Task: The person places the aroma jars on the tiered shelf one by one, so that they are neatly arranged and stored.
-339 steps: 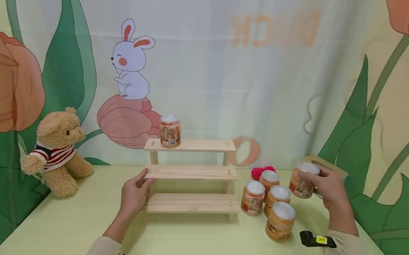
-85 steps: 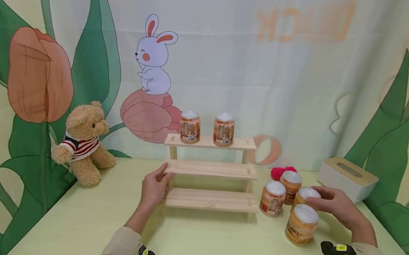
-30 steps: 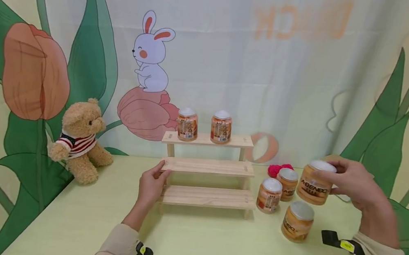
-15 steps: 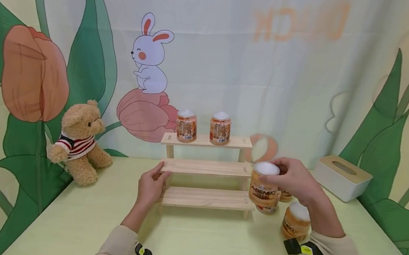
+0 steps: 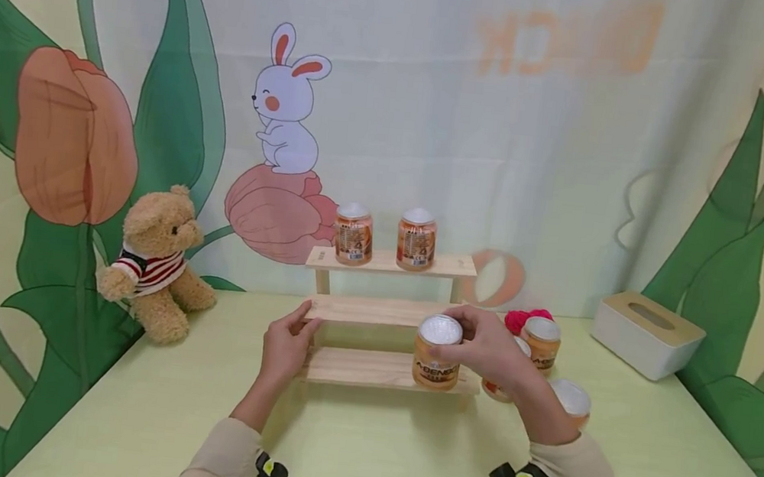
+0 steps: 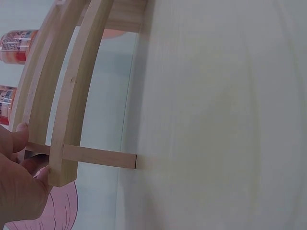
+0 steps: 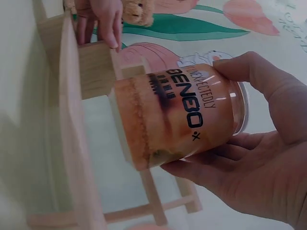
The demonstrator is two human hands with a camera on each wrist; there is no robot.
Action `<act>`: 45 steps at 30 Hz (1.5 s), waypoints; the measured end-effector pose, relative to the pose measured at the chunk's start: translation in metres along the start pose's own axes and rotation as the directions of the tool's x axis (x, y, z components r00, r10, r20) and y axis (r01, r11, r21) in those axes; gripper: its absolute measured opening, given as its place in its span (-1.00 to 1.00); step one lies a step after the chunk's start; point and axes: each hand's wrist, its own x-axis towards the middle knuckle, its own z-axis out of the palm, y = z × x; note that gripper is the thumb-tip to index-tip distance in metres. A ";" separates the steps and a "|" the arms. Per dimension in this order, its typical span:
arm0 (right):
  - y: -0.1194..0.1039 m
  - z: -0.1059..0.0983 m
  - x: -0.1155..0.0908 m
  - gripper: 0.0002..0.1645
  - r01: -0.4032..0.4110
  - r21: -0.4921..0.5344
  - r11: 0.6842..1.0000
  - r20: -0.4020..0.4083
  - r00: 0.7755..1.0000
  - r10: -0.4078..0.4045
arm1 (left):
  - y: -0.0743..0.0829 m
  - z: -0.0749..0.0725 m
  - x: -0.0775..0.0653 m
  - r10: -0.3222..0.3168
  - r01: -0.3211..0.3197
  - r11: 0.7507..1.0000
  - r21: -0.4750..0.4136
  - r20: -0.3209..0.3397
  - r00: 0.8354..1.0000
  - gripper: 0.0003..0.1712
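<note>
A three-tier wooden display rack (image 5: 356, 368) stands on the table. My left hand (image 5: 285, 348) grips the left end of its middle shelf, thumb and fingers about the board in the left wrist view. In my right hand (image 5: 490, 350) I hold an orange jar (image 5: 435, 366) with a silver lid, upright at the right part of the lower shelves. Thumb and fingers clasp it near the lid in the right wrist view (image 7: 177, 120). Whether its base touches a shelf I cannot tell. Two like jars (image 5: 353, 237) (image 5: 416, 242) stand apart on the top shelf.
Right of the rack are more jars (image 5: 541, 350), partly behind my right hand and forearm. A pink-red fuzzy thing (image 5: 526, 319) lies behind them. A white tissue box (image 5: 644, 341) with a wooden top is at the back right, and a teddy bear (image 5: 158, 271) sits at the left.
A second jar came onto the top shelf earlier. Since then my right hand has lifted another jar from the group and carried it left to the rack. My left hand stays on the rack.
</note>
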 end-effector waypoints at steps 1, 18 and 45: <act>0.002 0.004 0.001 -0.36 0.011 0.015 1.000 -0.001 1.000 -0.011 | 0.000 0.000 0.000 -0.007 0.007 1.000 0.002 0.003 1.000 -0.42; -0.019 0.070 0.072 -0.42 0.094 0.059 0.994 -0.058 0.994 -0.091 | -0.010 -0.002 0.001 -0.014 0.014 1.000 -0.027 0.005 1.000 -0.42; 0.007 0.105 0.122 -0.31 0.069 0.150 0.986 -0.282 0.959 -0.024 | -0.003 0.002 0.003 -0.008 0.008 1.000 -0.030 0.011 1.000 -0.41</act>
